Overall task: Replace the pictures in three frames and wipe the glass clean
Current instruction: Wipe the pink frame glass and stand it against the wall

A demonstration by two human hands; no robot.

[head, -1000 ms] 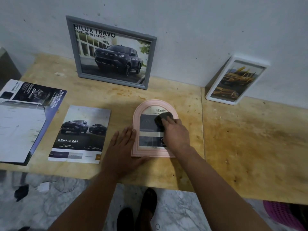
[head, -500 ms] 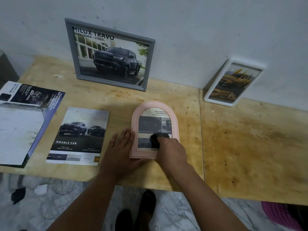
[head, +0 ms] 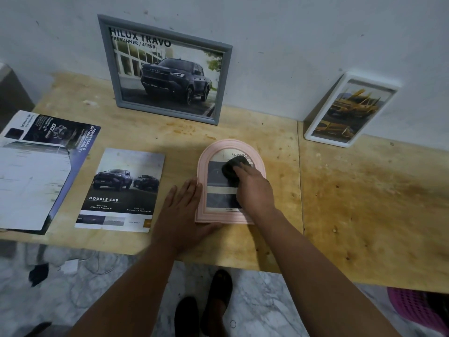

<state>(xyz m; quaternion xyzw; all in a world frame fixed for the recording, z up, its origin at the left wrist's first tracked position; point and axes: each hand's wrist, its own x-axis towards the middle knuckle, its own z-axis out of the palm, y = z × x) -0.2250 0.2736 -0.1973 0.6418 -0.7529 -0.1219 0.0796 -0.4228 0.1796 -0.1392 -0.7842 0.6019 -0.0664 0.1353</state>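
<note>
Head view: we see a pale wooden surface (head: 340,190) set against a grey wall. A pink arched frame (head: 201,190) lies flat near the front edge. The right hand (head: 252,190) rests on its glass, fingers curled over a dark cloth (head: 232,170) and pressing it to the upper part of the pane; exactly how the fingers grip is hard to tell, as they look blurred. The left hand (head: 181,212) lies flat, fingers spread and straight, against the frame's left edge, thumb along its lower left corner.

A grey frame (head: 224,83) with a dark pickup picture leans upright on the wall behind. A white frame (head: 313,136) with a yellow vehicle picture leans tilted at the back right, well apart from the pink one.

Left of the hands, a "DOUBLE CAB" brochure sheet (head: 121,190) lies flat. Further left, more printed sheets (head: 36,171) overlap at the surface's edge. A marble floor (head: 267,307) and dark shoes (head: 213,300) show below, with a pink basket (head: 413,307) at lower right.
</note>
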